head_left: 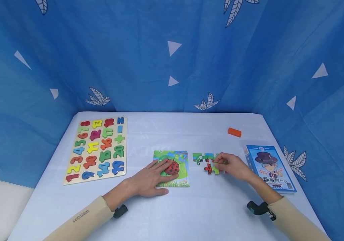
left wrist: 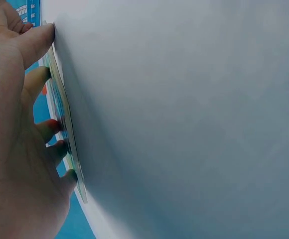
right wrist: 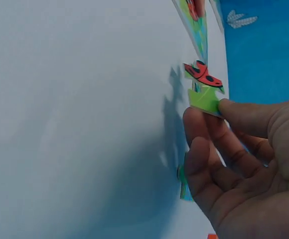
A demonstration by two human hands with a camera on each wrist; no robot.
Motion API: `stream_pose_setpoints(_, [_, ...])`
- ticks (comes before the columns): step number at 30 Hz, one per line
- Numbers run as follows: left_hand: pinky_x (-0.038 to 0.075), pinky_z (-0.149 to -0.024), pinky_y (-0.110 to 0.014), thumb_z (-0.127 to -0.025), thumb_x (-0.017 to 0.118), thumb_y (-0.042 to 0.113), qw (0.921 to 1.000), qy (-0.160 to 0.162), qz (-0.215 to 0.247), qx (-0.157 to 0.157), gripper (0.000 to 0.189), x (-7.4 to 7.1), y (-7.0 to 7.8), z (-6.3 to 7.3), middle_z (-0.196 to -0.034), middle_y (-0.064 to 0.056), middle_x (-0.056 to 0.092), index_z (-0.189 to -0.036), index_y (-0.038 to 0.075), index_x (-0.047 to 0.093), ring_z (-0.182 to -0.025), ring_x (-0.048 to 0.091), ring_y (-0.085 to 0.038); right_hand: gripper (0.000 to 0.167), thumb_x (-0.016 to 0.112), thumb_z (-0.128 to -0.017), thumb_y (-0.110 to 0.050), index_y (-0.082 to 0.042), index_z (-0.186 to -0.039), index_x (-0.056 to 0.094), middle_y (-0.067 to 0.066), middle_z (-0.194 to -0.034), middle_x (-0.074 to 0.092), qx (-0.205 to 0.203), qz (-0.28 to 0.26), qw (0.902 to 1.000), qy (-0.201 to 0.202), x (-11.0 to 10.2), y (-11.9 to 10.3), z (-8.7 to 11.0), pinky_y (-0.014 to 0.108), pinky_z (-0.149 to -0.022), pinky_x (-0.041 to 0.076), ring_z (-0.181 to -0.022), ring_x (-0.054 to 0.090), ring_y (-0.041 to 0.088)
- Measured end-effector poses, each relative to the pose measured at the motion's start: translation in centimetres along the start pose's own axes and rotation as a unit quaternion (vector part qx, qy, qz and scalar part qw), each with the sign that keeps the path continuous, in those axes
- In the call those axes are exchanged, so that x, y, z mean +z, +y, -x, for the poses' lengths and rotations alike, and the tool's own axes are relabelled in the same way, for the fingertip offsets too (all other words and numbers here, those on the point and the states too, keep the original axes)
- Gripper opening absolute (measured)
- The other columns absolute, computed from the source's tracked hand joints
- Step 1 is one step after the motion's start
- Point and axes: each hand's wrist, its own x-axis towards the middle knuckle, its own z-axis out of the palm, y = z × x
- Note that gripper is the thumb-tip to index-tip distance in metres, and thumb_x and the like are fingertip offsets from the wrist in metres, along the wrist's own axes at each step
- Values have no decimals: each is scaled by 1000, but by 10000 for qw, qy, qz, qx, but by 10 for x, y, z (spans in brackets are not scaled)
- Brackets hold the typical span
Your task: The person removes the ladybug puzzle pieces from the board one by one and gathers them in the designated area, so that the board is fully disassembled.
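My left hand (head_left: 150,179) rests with spread fingers on a square ladybug picture board (head_left: 184,172) in the middle of the table. In the left wrist view its fingertips touch the face of that board (left wrist: 67,112). To the right, my right hand (head_left: 231,165) pinches a green jigsaw piece (right wrist: 203,101) between thumb and fingers. Joined to it is a red, black-spotted piece (right wrist: 204,74). A row of jigsaw pieces (head_left: 202,156) lies just beyond, partly hidden by the right hand. Another green and blue piece (right wrist: 184,184) shows below the fingers in the right wrist view.
A wooden number board (head_left: 99,150) with coloured numerals lies at the left. At the right is a blue game box (head_left: 268,167) with a cartoon figure. An orange block (head_left: 234,132) sits toward the back right. Blue curtains (head_left: 147,60) surround the white table (head_left: 172,214).
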Motion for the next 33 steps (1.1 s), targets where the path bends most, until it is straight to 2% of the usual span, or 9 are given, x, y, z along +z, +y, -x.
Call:
stream_pose_setpoints(7, [15,-122,-58,-101,46,59,10000,44,-12,52,61,1,-1,0,-169,-11,13,-157,41,30,-156,7,-32,16,65,-98,-16,-7,-111,65,6,-95,61,297,0,9995,-50,-11,12,6,33,-67,54,-80,59,22])
stream_pose_setpoints(13, [16,-122,-58,-101,45,59,10000,66,-22,54,61,3,-1,1,-169,-11,13,-157,42,30,-156,8,-32,13,63,-99,-12,-6,-110,65,7,-93,60,388,51,9992,-112,-15,20,7,33,-65,53,-79,58,23])
stream_pose_setpoints(25, [17,-121,-58,-100,47,58,10000,31,-6,60,61,2,0,0,-168,-12,14,-157,41,31,-156,9,-33,12,64,-96,-8,-4,-107,66,7,-90,60,679,335,9971,-33,-16,21,9,33,-65,52,-77,56,22])
stream_pose_setpoints(33, [16,-122,-57,-100,46,59,10000,44,-72,31,61,0,0,1,-169,-12,13,-157,41,31,-156,8,-32,11,66,-95,-8,-4,-105,67,7,-88,61,685,522,9963,-19,-19,21,7,32,-65,52,-74,57,20])
